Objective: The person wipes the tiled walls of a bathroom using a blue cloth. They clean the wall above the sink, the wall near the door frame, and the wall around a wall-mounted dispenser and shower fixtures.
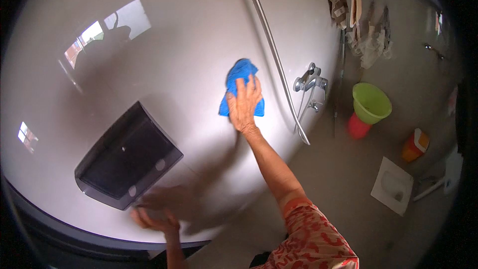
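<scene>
Against the glossy pale wall, my right hand presses a crumpled blue cloth, fingers spread over it. The cloth's edges stick out above and on both sides of the hand. Lower down, my left hand is near the bottom corner of a dark, box-shaped wall fixture. Its fingers look stretched out and hold nothing visible; they are somewhat blurred. I cannot tell whether they touch the wall.
Right of the cloth hangs a metal shower hose, beside a chrome mixer tap. Farther right are a green basin over a red bucket, an orange bin and a white squat toilet. Cloths hang at the back.
</scene>
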`<state>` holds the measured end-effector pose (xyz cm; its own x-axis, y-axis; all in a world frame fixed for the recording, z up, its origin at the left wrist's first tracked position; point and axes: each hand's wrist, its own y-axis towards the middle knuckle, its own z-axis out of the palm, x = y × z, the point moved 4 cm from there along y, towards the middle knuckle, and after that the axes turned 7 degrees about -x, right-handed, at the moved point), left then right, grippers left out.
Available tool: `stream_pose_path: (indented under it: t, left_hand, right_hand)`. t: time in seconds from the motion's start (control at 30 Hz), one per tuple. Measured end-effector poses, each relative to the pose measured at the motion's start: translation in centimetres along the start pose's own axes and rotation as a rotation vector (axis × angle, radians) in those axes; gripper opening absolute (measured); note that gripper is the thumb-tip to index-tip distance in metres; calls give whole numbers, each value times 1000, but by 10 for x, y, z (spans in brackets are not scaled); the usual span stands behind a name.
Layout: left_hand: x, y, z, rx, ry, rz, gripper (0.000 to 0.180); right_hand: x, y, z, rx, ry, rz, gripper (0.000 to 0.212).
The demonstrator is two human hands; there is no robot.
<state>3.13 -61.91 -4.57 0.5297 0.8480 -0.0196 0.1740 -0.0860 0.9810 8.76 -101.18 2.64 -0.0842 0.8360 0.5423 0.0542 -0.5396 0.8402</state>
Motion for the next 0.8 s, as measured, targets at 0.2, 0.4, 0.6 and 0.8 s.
stream_pose_path:
  t: [0.2, 0.4, 0.6, 0.8]
  left_hand:
    - [-76, -114, 41, 285, -267, 171, 64]
    - [-98, -135, 85, 338, -234, 121, 62]
    - [-76, -169, 127, 294, 23, 191, 63]
    - [-81, -190, 130, 45, -32, 163, 61]
  right_hand:
    - [-100, -19, 1, -11, -55, 300, 55]
    - [-138, -37, -2, -49, 16, 473, 57]
    - [-31, -87, -2, 54, 13, -283, 36]
    - [-54, -98, -3, -27, 43, -374, 31]
